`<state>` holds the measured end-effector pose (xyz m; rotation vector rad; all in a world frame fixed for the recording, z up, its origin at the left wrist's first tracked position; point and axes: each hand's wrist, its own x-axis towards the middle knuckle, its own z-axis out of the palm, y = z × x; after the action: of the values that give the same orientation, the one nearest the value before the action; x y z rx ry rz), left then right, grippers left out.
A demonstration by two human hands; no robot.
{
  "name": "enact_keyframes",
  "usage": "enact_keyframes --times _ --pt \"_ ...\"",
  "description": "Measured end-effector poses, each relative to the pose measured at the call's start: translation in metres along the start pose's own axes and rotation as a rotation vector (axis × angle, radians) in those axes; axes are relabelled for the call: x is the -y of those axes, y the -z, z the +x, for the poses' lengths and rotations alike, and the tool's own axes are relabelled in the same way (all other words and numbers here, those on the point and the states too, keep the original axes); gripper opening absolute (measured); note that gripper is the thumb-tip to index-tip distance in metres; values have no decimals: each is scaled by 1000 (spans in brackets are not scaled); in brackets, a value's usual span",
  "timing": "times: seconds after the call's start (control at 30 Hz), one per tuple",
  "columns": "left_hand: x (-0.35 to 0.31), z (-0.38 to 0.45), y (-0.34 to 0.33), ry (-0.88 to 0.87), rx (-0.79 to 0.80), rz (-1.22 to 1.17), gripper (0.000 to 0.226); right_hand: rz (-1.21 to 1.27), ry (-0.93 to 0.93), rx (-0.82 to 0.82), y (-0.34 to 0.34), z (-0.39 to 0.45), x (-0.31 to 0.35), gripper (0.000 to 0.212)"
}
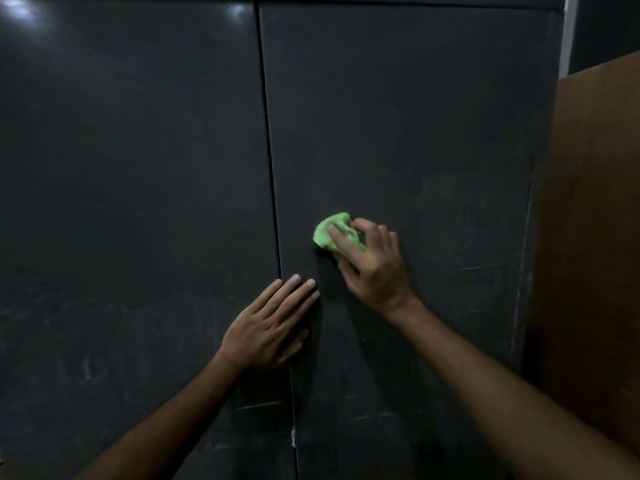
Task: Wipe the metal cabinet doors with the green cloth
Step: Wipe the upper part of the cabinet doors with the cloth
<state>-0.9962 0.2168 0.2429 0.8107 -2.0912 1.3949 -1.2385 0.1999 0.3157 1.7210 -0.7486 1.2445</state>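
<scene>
We faced a tall dark grey metal cabinet whose two doors filled nearly the whole view, the left door (131,188) and the right door (408,133) meeting at a thin vertical seam (273,188) that ran a little left of centre. Both doors were shut, and their lower halves carried pale scuffs, streaks and short scratches, while soft glare from a light showed near the top of the left one. Beside the cabinet, at the right edge, stood a large brown board (588,237), upright and close against the cabinet's side. Our two bare forearms reached up from the bottom of the view. Our left hand (270,327) lay flat against the metal across the seam, its fingers straight and together, grasping nothing, with the fingertips on the right door and the heel of the palm on the left. Our right hand (372,261) was higher, on the right door, near the seam, with its fingers curled around the green cloth (329,232), which was bunched into a small wad and pressed against the door; most of the wad stuck out past the fingertips, toward the seam
</scene>
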Motion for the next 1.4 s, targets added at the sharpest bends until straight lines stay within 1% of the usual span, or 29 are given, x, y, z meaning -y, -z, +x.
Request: enact_keyframes --times 0.03,0.07,0.1,0.2,0.23,0.27,0.3,0.37,0.43,0.47,0.5,0.53,0.63,0.7,0.73,0.77,0.8,0.87,0.93,0.97,1.0,1.07,1.13,1.17,1.2,1.23,1.27,1.33,1.4 --pt "0 0 -1 0 -1 4 67 -32 15 0 6 -7 -17 48" --pt "0 0 -1 1 -1 8 67 -66 -46 -33 10 -9 -36 47" --pt "0 0 -2 1 -1 11 67 -85 -166 -95 14 -8 -55 45" --pt "0 0 -4 -2 3 22 67 -14 -659 -378 15 25 -86 42" --pt "0 0 -5 -4 -1 20 67 2 -753 -427 11 36 -78 43" --pt "0 0 -5 -4 -8 14 67 -8 -763 -433 6 43 -62 44" --pt "0 0 -4 -3 -15 6 67 -18 -688 -389 1 44 -42 46" --pt "0 0 -3 -3 -29 -6 66 -5 -396 -206 -3 26 -9 47" --pt "-1 1 -2 -2 -31 -9 65 -29 -135 -44 2 -2 -12 49" --pt "-1 1 -2 -1 -28 -8 66 -50 -77 -14 7 -9 -27 50" --pt "-1 1 -2 1 -22 -4 66 -75 -92 -22 14 -13 -44 51" --pt "0 1 -2 1 -16 -1 66 -104 -172 -58 18 -14 -60 51" --pt "-1 0 -3 0 -14 0 67 -114 -547 -260 25 10 -93 46" --pt "-1 0 -4 2 -16 -2 66 -40 -729 -374 19 41 -93 45" --pt "0 0 -4 1 -17 -5 66 -14 -768 -397 13 54 -82 46" --pt "0 0 -4 -3 -19 -9 66 -4 -740 -385 9 61 -66 47" --pt "0 -1 -4 -5 -21 -11 66 -10 -647 -333 4 60 -48 48" --pt "0 0 -3 -6 -26 -18 65 -30 -361 -155 -1 41 -14 51" --pt "1 -1 -2 -9 -27 -29 65 -57 -97 -15 1 13 -15 52" --pt "1 -1 -2 -11 -27 -33 65 -75 -43 3 6 3 -28 52" --pt "2 0 -1 -12 -26 -35 65 -100 -71 -11 11 -4 -45 52" --pt "2 -1 -2 -14 -16 -36 66 -145 -304 -109 22 -6 -78 49" --pt "2 -2 -2 -14 -4 -39 67 -105 -645 -259 29 13 -105 48" --pt "2 -2 -2 -13 -2 -42 67 -71 -788 -328 30 27 -109 49" --pt "2 -2 -2 -12 -4 -45 67 -53 -866 -372 27 39 -104 50" --pt "2 -2 -3 -12 -3 -45 67 -55 -857 -376 24 45 -92 51" --pt "3 -2 -3 -11 3 -44 67 -63 -772 -343 19 43 -76 49" --pt "3 -3 -4 -12 17 -46 67 -100 -452 -181 10 17 -45 47" --pt "4 -2 -3 -17 25 -47 67 -148 -194 -22 15 -18 -47 47"
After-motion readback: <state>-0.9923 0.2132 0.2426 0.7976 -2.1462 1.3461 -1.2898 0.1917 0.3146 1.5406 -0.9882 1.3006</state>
